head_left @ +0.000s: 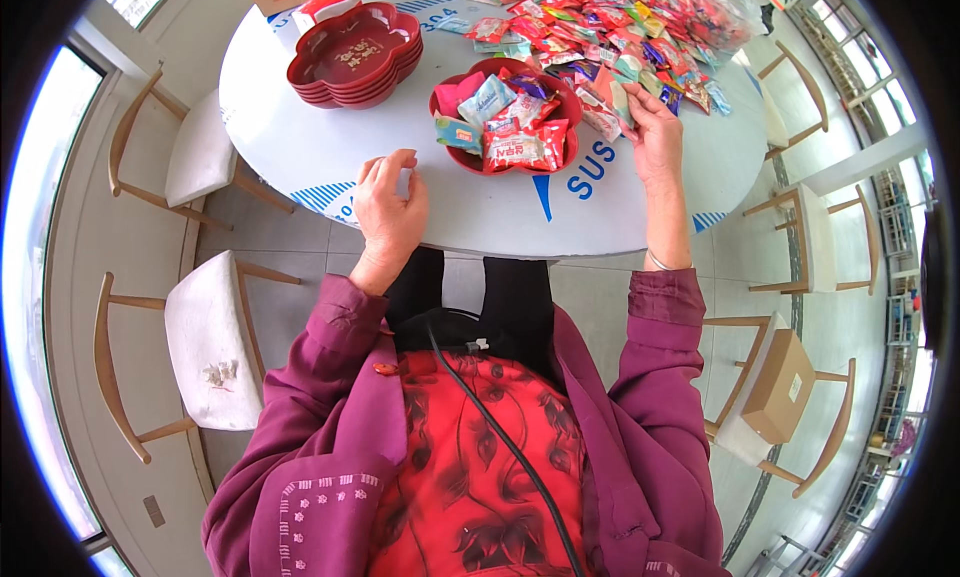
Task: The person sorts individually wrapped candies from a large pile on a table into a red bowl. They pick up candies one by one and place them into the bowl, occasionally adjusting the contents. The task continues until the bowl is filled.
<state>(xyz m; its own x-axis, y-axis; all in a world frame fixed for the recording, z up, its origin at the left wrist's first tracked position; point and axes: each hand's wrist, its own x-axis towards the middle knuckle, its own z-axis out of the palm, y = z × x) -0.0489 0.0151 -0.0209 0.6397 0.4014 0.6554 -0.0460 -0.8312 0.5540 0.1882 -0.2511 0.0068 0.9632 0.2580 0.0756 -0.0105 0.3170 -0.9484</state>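
Note:
A red flower-shaped plastic tray [501,173] stands before me with several wrapped sweets in it, among them a red-and-white packet [517,149], a light blue one [487,101] and a teal one [459,134]. To the right of the tray, my right hand [654,131] pinches a green-and-pink wrapped sweet [619,101] between thumb and fingers. A red-and-white sweet [598,118] lies just beside it. My left hand [391,202] is over the table's near edge, left of the tray, its fingers loosely curled with nothing visible in them.
The oval table [480,217] has blue printed markings. Several nested red trays [356,56] stand at the back left, near a red-and-white box [328,5]. A heap of wrapped sweets [592,22] covers the back right beside a clear plastic bag [712,11]. Chairs flank both sides; one holds a cardboard box [778,386].

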